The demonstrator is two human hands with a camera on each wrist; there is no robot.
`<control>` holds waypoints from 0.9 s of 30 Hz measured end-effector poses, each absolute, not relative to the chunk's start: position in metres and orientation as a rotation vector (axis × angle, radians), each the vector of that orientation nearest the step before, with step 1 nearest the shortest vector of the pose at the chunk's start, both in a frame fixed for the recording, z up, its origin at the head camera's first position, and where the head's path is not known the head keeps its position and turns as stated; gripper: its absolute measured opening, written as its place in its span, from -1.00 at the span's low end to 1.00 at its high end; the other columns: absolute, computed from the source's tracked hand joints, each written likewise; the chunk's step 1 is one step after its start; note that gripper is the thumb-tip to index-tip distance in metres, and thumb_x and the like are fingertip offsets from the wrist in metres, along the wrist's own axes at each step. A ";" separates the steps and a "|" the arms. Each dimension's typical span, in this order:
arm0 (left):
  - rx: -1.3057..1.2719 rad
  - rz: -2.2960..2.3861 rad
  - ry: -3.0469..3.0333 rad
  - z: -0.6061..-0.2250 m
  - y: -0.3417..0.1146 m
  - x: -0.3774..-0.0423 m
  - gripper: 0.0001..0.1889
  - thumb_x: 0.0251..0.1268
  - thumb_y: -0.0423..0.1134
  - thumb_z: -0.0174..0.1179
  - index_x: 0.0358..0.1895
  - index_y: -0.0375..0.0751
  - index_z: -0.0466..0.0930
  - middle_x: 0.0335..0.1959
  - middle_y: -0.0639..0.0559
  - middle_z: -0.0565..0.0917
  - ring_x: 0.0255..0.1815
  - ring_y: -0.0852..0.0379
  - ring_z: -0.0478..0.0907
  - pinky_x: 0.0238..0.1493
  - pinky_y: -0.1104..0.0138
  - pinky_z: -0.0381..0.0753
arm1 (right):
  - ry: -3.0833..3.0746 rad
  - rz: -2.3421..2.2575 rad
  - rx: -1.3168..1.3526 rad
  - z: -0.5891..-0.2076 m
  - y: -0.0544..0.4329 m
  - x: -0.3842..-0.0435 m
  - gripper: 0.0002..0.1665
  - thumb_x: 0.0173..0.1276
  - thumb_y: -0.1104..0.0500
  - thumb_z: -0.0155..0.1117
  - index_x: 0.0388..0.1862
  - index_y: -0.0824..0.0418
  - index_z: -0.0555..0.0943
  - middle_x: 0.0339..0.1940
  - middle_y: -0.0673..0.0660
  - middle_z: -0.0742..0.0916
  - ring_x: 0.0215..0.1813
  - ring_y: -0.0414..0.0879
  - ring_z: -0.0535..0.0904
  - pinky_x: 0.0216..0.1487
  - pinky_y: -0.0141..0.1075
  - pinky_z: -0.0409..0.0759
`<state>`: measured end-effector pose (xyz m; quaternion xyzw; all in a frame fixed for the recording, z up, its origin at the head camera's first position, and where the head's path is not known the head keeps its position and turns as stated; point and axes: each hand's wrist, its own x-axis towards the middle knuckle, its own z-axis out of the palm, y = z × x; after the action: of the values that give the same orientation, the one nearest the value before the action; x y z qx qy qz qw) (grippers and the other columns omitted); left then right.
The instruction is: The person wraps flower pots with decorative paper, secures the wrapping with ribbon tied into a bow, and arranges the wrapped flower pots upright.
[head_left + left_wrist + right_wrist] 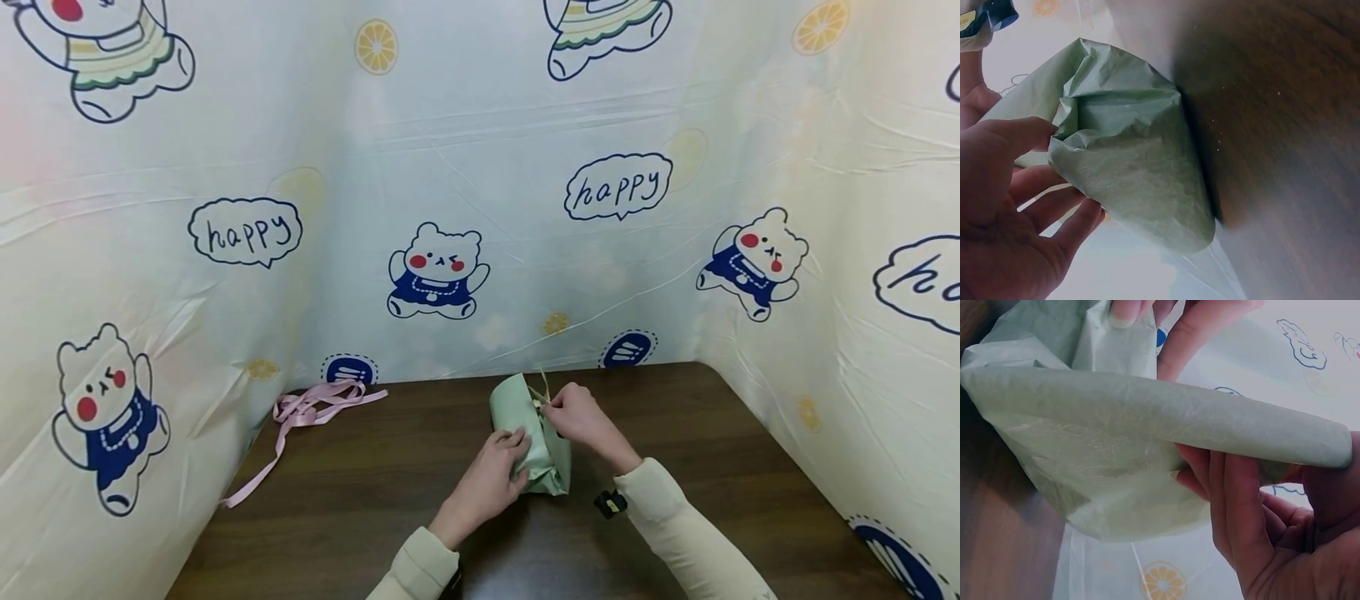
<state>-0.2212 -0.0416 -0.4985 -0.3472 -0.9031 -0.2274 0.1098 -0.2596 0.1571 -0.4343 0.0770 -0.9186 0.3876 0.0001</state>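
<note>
A light green paper package point(517, 417) stands on the table, its near end creased and folded in the left wrist view. My left hand point(487, 475) holds its left, near side. There, the thumb presses a fold of the paper point(1129, 181) while the other fingers lie against the side. My right hand point(585, 421) pinches the right, upper edge of the paper; in the right wrist view its curled fingers point(1235, 500) sit behind a long folded edge point(1166, 409). A thin pale strand point(545, 383) sticks up beside the right fingers. What the paper wraps is mostly hidden.
A loose pink ribbon point(307, 410) lies tangled at the table's back left, one end trailing forward. Around the dark brown wooden table point(360, 475) hangs a pale printed curtain point(480, 167). A small black device point(611, 503) is at the right cuff.
</note>
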 end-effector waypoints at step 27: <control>-1.028 -1.296 -2.579 -0.507 -0.059 -0.242 -0.64 0.37 -0.26 0.35 0.19 -0.23 0.69 0.29 -0.09 0.63 0.19 -0.05 0.63 0.05 0.15 0.68 | -2.944 1.041 0.344 -0.428 0.135 -0.259 -0.37 0.37 0.24 0.28 -0.89 0.05 0.30 -0.88 -0.13 0.27 -0.79 -0.24 0.17 -0.73 -0.39 0.19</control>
<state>-0.2415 -0.0587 -0.5067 -0.3353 -0.8411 -0.4226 0.0389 -0.2595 0.1353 -0.4280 0.1097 -0.9371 0.3314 0.0001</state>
